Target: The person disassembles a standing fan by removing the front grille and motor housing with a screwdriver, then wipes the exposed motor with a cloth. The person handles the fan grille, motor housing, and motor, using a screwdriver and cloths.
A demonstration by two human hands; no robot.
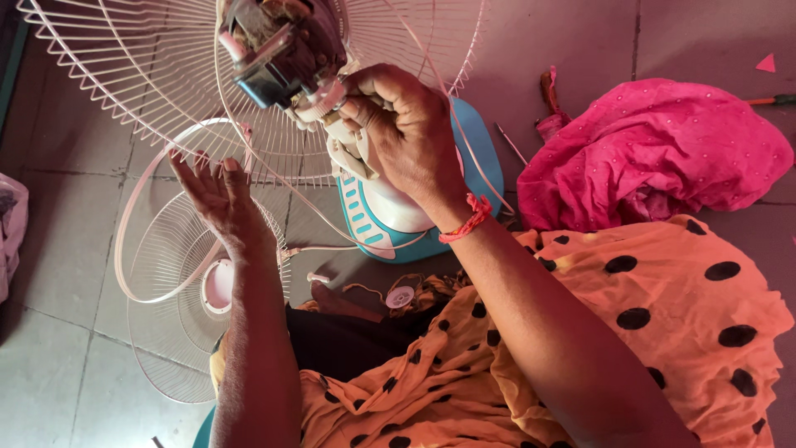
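Observation:
A table fan stands on the floor, its white and blue base (464, 141) partly hidden behind my arm. My right hand (406, 124) grips the fan's white neck just below the bare motor (278, 50). The rear wire grille (149, 66) spreads out behind the motor. My left hand (217, 192) is open with fingers spread, its fingertips at the lower rim of that grille, holding nothing. A second wire grille (178, 315) lies flat on the floor below my left hand, and a thin white ring (133, 207) loops around it.
A crumpled pink cloth (655, 149) lies on the tiled floor at the right. A small white round part (401, 296) and a white knob (317, 278) rest near my lap. A thin tool (512, 143) lies beside the base. Orange dotted fabric (630, 332) covers my legs.

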